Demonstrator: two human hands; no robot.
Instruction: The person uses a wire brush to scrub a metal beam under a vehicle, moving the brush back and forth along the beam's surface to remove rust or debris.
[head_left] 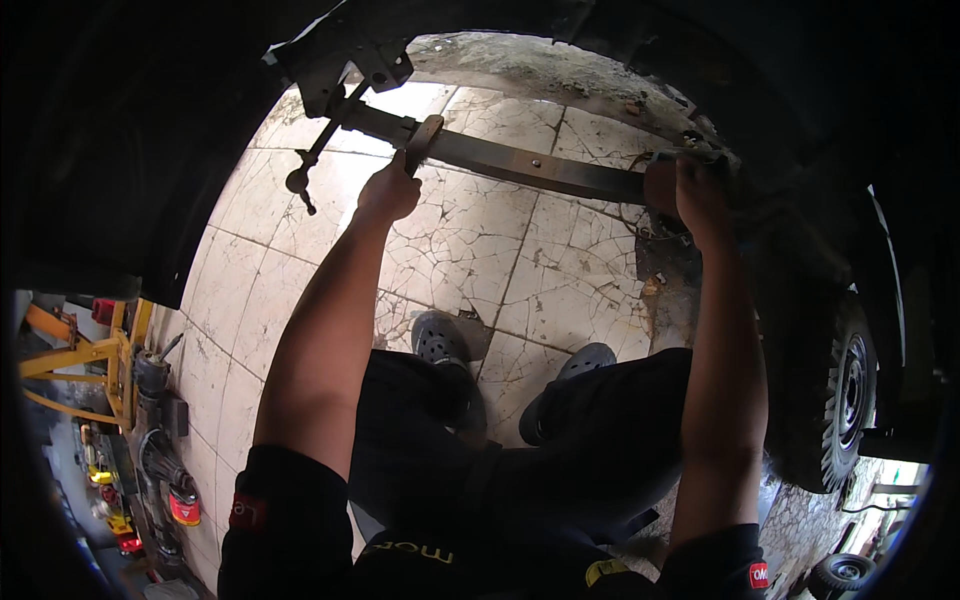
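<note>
A long, slightly curved flat steel bar (pixel 540 170), shaped like a leaf spring, crosses in front of me under a dark vehicle body. My left hand (pixel 390 190) is closed on a curved brown band (pixel 424 140) that lies across the bar's left part. At the bar's right end, my right hand (pixel 704 205) is closed against a rust-brown piece (pixel 661 187); its fingers are partly lost in shadow. Left of the bar, a thin rod (pixel 325 140) with a ball-like joint (pixel 298 180) hangs down from a metal bracket (pixel 385 68).
Cracked pale floor tiles (pixel 460 240) lie below, with my clogs (pixel 438 337) on them. A tyred wheel (pixel 850 385) stands at the right. At the lower left are a yellow metal frame (pixel 110 355), a red can (pixel 185 506) and dark mechanical parts (pixel 160 460). Dark bodywork arches overhead.
</note>
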